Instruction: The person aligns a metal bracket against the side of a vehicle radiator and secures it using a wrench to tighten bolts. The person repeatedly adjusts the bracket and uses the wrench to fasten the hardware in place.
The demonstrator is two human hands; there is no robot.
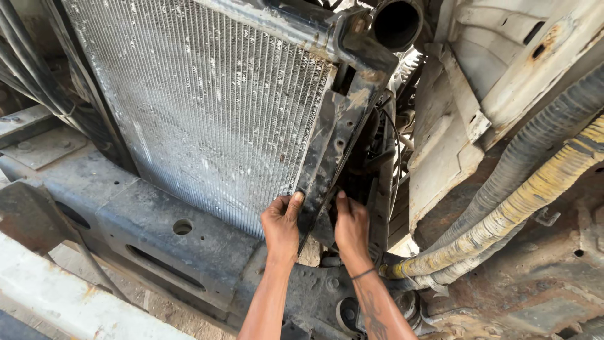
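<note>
A large dusty finned radiator (pixel 207 107) stands tilted in a vehicle's front frame. A black metal side bracket (pixel 336 135) runs down its right edge. My left hand (pixel 281 225) grips the bracket's lower left edge, thumb up on the metal. My right hand (pixel 351 228) presses on the bracket's lower right side, fingers tucked behind it. A thin black cable (pixel 327 201) runs down between the two hands. A thin band circles my right wrist.
A grey steel crossmember (pixel 151 223) with holes lies below the radiator. Corrugated grey and yellow-wrapped hoses (pixel 522 189) run diagonally at right. A black pipe opening (pixel 396 24) sits at top. White rusty body panels (pixel 497 75) stand at upper right. Black cables (pixel 25 63) hang at left.
</note>
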